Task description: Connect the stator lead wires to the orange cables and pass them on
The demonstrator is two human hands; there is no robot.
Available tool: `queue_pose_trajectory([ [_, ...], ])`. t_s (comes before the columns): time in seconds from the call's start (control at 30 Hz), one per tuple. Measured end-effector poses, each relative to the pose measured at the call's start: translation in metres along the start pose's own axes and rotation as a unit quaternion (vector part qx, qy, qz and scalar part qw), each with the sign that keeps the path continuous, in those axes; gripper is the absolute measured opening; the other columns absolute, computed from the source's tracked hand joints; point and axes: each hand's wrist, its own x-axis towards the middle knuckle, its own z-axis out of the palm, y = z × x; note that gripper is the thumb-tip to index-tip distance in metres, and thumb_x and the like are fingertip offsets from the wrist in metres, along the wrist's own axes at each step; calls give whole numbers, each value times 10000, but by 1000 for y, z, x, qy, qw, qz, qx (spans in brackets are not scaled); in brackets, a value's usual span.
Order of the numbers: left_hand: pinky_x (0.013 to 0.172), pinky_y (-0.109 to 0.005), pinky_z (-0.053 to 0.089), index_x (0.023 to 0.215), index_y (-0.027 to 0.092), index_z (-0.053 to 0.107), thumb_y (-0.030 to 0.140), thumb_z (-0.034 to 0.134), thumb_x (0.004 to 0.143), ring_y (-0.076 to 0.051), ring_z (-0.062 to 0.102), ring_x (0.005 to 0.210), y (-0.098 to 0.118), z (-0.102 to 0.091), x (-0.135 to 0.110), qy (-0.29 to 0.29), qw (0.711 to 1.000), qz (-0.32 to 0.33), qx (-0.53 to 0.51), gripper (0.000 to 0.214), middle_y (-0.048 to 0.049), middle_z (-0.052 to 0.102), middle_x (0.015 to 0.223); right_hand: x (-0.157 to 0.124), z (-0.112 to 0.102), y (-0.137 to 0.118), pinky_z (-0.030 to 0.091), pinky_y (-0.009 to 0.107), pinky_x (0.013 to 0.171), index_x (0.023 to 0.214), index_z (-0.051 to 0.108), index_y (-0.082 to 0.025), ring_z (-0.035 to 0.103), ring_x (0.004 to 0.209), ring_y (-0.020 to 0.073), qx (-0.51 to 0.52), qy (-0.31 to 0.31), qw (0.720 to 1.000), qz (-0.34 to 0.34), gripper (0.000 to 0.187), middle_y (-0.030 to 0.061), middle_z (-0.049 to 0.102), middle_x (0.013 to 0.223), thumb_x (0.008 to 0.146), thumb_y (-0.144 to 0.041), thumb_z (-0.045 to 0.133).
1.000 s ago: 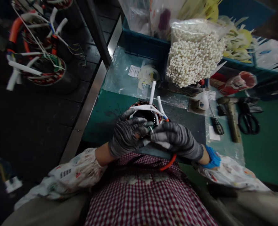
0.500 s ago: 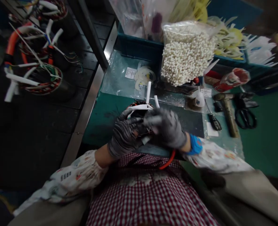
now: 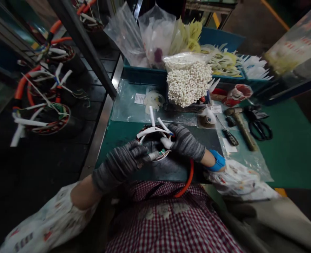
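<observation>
A round wound motor coil (image 3: pixel 155 140) with white sleeved leads and an orange cable (image 3: pixel 188 177) lies on the green mat in front of me. My left hand (image 3: pixel 121 162), in a grey striped glove, pinches a white sleeve at the coil's near edge. My right hand (image 3: pixel 184 142), gloved the same, is closed on another white sleeve at the coil's right side. Both hands touch the coil. What lies under the fingers is hidden.
A bag of white beads (image 3: pixel 188 82) leans on blue bins (image 3: pixel 155 73) of yellow and white strips. A hammer (image 3: pixel 241 123), scissors (image 3: pixel 259 123), a screwdriver (image 3: pixel 227 135) and a small bottle (image 3: pixel 206 116) lie at right. More wound coils (image 3: pixel 46 117) sit on the dark shelf at left.
The view has tilted up and back. My left hand slid down to the coil's near edge and my right hand moved to its right side; both stay on the leads.
</observation>
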Motion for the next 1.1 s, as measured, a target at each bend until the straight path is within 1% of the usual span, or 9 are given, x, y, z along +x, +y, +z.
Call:
queue_pose_trajectory([
  [0.13,718,-305,551,1064,253,807,41,488,1071,-209,725,904,-11,-20,11,10,996,65,63,382,-18,827,1007,59,-14,7,618,288,866,1062,839,-164,720,854,149,6,-117,986,-116,198,37,832,1026,909,-279,789],
  [0.23,760,-358,539,1057,237,793,25,513,1029,-235,743,925,-3,-21,4,22,992,43,116,352,-35,843,1024,77,-14,7,612,250,851,1000,848,-190,721,842,129,-6,-122,982,-142,148,8,830,999,882,-276,823],
  [0.4,1086,-434,530,1220,275,740,196,621,1021,-260,741,1246,14,12,-19,80,991,-53,96,245,-49,851,1244,45,-20,6,616,489,1062,1267,839,-285,750,1190,313,-169,52,977,-117,386,107,809,1343,921,-451,884],
  [0.5,1188,-498,502,1127,314,705,374,734,1011,-280,712,1343,9,31,-19,112,989,-60,72,134,-22,848,1240,38,-35,6,409,700,1268,1263,831,-331,602,1457,418,-252,188,948,-45,287,118,756,1476,1026,-481,772],
  [0.57,1174,-491,533,1060,314,685,431,812,985,-271,724,1324,5,38,-17,123,989,-49,60,187,-3,848,1142,49,-41,5,306,747,1319,1313,799,-329,517,1548,430,-271,235,933,-6,289,110,706,1556,1069,-445,697],
  [0.7,1055,-461,612,1044,316,686,361,847,955,-251,759,1224,12,46,-14,163,980,-100,56,190,22,832,995,77,-38,3,331,712,1327,1488,692,-277,540,1540,403,-286,272,919,20,429,147,690,1556,1070,-312,600],
  [0.87,906,-501,601,1020,323,682,404,839,934,-279,770,1148,38,60,-9,189,955,-210,86,197,39,829,949,76,-35,-2,383,733,1267,1417,717,-254,573,1444,430,-284,297,910,50,481,171,722,1472,937,-268,743],
  [1.0,963,-507,501,1057,310,677,379,867,927,-295,750,1190,39,68,-6,210,956,-194,68,240,23,848,1010,69,-36,-5,397,737,1243,1362,731,-251,536,1443,439,-290,292,910,56,476,168,689,1500,894,-300,801],
  [1.1,1038,-495,433,1072,311,695,425,914,876,-305,709,1248,35,70,-7,213,958,-189,39,315,8,846,1029,70,-40,-5,365,770,1250,1135,771,-245,512,1460,458,-304,285,909,24,280,139,665,1501,862,-300,803],
])
